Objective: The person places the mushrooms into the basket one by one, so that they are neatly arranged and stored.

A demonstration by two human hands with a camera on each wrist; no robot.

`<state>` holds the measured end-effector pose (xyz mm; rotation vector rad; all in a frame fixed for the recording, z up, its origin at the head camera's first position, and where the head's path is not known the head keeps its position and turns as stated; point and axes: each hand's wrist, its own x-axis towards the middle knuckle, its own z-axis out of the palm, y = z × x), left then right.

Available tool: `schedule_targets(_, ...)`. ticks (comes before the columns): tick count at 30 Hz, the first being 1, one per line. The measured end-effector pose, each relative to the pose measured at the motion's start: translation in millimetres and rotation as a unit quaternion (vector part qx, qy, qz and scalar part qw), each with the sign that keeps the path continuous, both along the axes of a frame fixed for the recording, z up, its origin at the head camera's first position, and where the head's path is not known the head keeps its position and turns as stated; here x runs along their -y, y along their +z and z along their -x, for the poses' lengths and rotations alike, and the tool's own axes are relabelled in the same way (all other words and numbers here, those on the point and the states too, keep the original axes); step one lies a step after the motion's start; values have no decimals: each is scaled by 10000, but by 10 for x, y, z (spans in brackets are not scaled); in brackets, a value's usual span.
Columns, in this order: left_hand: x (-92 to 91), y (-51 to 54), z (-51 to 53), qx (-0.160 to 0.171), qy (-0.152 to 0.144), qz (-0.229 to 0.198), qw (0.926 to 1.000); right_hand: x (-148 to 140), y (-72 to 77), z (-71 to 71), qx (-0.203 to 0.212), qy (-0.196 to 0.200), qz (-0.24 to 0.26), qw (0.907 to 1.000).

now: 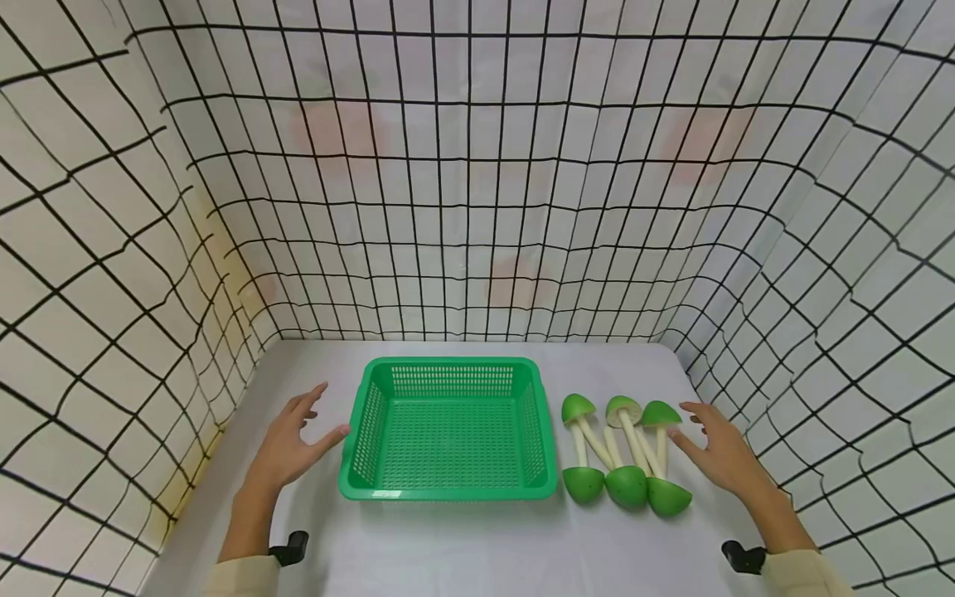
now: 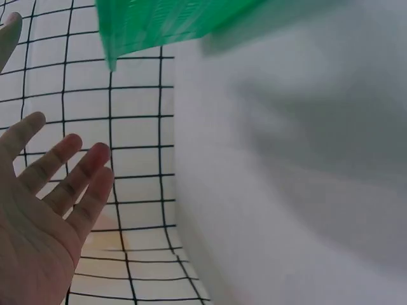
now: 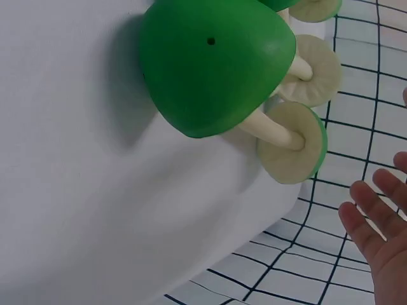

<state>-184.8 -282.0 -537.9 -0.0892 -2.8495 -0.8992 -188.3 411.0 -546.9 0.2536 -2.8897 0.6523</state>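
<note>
A green plastic basket (image 1: 448, 495) with lattice walls stands on the white table, with nothing in it. Just left of it my left hand (image 1: 291, 444) hovers with fingers spread, holding nothing; the left wrist view shows the same hand (image 2: 48, 210) apart from the basket (image 2: 152, 28). Several toy mushrooms with green caps and pale stems lie in two rows right of the basket, among them a front mushroom (image 1: 627, 487) and a back right one (image 1: 661, 413). My right hand (image 1: 719, 452) is beside that back right mushroom, fingers extended, gripping nothing. Its fingers (image 3: 365, 229) also appear in the right wrist view.
White walls with a black grid net (image 1: 492, 182) enclose the table at the back and both sides. The white tabletop (image 1: 462, 547) extends in front of the basket. A dark strap device (image 1: 291, 548) is on the left wrist, another (image 1: 742, 556) on the right.
</note>
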Motion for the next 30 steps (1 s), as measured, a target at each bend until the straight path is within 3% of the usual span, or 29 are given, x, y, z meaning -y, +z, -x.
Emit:
schedule_targets(10, -142, -208, 6, 148, -185, -439, 9988, 21, -280, 46, 167, 11, 321, 9993)
schedule_targets(18, -230, -313, 35, 369, -205, -802, 9959, 104, -352, 89, 246, 84, 468, 9986)
schedule_targets(30, -362, -432, 12, 535, -192, -1119, 9921, 186, -479, 129, 756, 28, 423, 9962)
